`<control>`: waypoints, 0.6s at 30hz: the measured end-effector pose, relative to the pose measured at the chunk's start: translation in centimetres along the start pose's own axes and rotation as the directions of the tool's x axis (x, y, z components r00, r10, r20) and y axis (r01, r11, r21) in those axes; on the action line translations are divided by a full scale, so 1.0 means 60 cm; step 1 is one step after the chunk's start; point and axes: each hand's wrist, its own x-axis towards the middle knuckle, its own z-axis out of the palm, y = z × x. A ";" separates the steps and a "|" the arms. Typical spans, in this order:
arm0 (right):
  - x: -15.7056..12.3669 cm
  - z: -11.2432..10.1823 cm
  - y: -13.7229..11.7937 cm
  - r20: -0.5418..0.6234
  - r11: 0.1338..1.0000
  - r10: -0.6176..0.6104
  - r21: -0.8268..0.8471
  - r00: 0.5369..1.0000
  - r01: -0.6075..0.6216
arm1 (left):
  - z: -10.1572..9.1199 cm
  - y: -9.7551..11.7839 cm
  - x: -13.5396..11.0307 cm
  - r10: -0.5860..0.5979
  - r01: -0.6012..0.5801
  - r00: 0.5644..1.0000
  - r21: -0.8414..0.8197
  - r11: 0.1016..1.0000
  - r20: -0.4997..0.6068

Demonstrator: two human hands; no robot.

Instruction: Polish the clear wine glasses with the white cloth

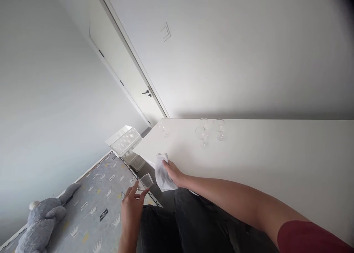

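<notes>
My left hand grips a clear stemmed glass between thumb and fingers, the bowl tilted up to the right, beside the table's left end. A white cloth hangs from my right hand, whose thumb presses on it. Cloth and glass are a short way apart. Behind the cloth, on the white table, stand several more stemmed glasses: one glass to the right, others close beside it, and a lone glass near the far left corner. The transparent glass makes their outlines faint.
A white perforated rack stands off the table's left end. Left of it lies a bed with a grey crown-patterned cover and a grey plush toy. My knees are below the table edge. A door is in the far corner.
</notes>
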 end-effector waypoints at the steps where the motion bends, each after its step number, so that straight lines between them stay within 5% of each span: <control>1: 0.004 -0.003 0.000 -0.011 1.000 0.014 0.000 1.000 -0.014 | -0.002 -0.001 0.002 0.003 -0.003 1.000 0.018 1.000 0.002; 7: 0.004 -0.005 0.008 0.044 0.992 0.122 -0.048 0.992 -0.120 | 0.003 0.001 0.001 0.038 -0.044 0.998 0.120 0.992 0.052; 13: -0.012 0.000 -0.006 0.359 0.984 0.174 -0.035 0.917 -0.173 | 0.010 0.011 0.011 -0.013 0.006 0.995 0.067 0.998 0.104; 16: -0.023 -0.009 -0.016 0.535 0.988 0.128 -0.142 0.835 -0.060 | 0.004 0.017 0.027 0.027 -0.012 0.976 -0.073 0.997 0.215; 18: -0.031 -0.015 -0.020 0.622 0.969 0.020 -0.204 0.783 0.137 | -0.006 0.022 0.038 0.002 0.038 0.957 -0.130 0.991 0.290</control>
